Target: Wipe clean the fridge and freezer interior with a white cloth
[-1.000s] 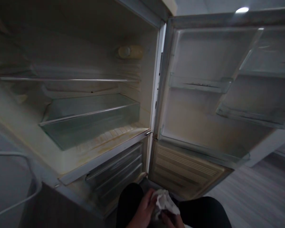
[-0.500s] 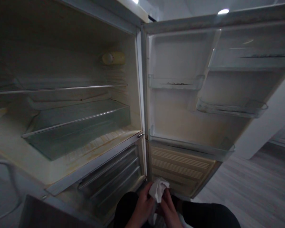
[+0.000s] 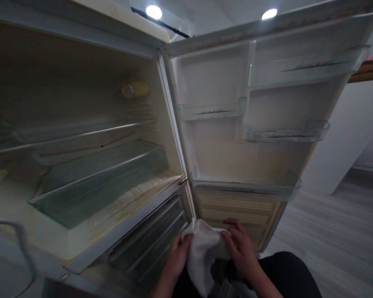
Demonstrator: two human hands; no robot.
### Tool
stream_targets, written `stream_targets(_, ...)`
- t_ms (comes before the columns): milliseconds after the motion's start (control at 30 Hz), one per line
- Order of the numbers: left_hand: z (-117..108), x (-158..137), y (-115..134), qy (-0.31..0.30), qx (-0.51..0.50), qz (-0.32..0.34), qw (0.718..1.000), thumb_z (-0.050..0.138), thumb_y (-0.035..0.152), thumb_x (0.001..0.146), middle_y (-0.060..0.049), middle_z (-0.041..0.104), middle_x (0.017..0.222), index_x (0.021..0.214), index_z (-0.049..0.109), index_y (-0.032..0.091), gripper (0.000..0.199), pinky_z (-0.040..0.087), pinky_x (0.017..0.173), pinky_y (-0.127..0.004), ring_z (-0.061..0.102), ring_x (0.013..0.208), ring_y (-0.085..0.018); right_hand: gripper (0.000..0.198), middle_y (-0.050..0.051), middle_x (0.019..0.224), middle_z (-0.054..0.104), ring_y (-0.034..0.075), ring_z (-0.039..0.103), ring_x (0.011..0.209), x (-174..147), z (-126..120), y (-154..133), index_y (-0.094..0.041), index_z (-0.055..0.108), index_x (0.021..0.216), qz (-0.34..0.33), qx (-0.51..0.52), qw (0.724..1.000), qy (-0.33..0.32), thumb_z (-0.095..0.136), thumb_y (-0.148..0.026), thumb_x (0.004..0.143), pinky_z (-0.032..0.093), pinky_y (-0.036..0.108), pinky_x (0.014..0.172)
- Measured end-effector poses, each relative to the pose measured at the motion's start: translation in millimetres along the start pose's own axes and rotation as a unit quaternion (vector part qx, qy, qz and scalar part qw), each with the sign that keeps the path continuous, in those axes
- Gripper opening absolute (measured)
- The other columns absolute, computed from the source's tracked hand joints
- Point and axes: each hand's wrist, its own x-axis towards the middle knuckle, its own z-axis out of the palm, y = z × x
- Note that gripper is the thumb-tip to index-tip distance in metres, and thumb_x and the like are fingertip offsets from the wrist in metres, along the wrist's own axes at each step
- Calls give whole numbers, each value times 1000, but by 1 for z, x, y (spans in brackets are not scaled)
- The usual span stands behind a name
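Observation:
A white cloth (image 3: 202,250) hangs between my two hands, low in front of the open fridge. My left hand (image 3: 178,255) pinches its left edge between thumb and fingers. On the other side, my right hand (image 3: 240,250) grips the right edge, with some fingers stretched out past it. The cloth's lower end drops towards my lap. Just beyond the hands is the inner panel of the lower door (image 3: 236,207), with the freezer drawers (image 3: 155,236) to the left.
The fridge compartment holds a glass shelf (image 3: 81,134), a clear crisper drawer (image 3: 112,186) and a yellowish bottle (image 3: 136,89). The open door carries clear bins (image 3: 286,134). A grey cable or handle (image 3: 23,244) curves at lower left. Wooden-look floor (image 3: 335,231) lies at right.
The cloth was bunched between my close-together hands. Now my hands are farther apart, and the cloth is spread open between them. The view has tilted and shifted somewhat.

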Motion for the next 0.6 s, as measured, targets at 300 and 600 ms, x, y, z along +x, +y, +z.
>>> stream_targets(300,-8,-21,21,-287,-79,61,953,82,52,73,-7,70,99,110,64,19,53,52,80,-33,64,90,-23,41,-3,66,47,11,45,62,-5,6,-39,-19,50,74,1,54,999,5,46,-47,104,34,23,59)
stream_targets(600,-11,-52,-11,-86,-10,-111,990,90,70,42,-13,77,97,111,71,16,90,54,97,-50,70,101,-37,40,-3,67,47,10,45,63,-10,5,-25,-19,51,75,17,47,999,-19,44,-45,105,35,22,60)
